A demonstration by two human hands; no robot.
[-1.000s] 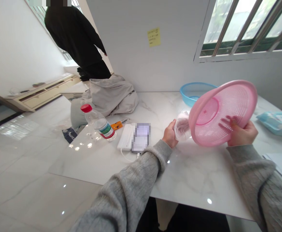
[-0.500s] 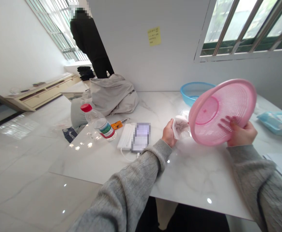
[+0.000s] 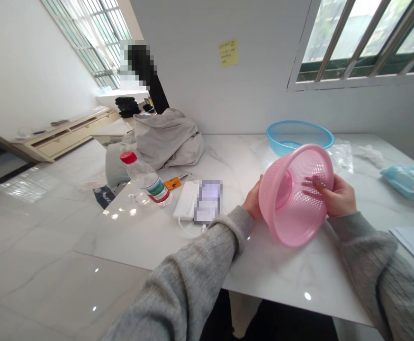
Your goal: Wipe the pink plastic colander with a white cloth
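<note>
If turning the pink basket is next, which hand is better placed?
Right, probably: the right hand grips the pink basket at its rim. The left hand is at the outer side, partly hidden behind it, so its hold can't be judged.

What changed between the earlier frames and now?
The right hand, still gripping the pink basket, has swung it left and lower in view; it now hides the white cloth and part of the left hand. The blue basin shows more fully. Bottle and phone stayed put.
</note>
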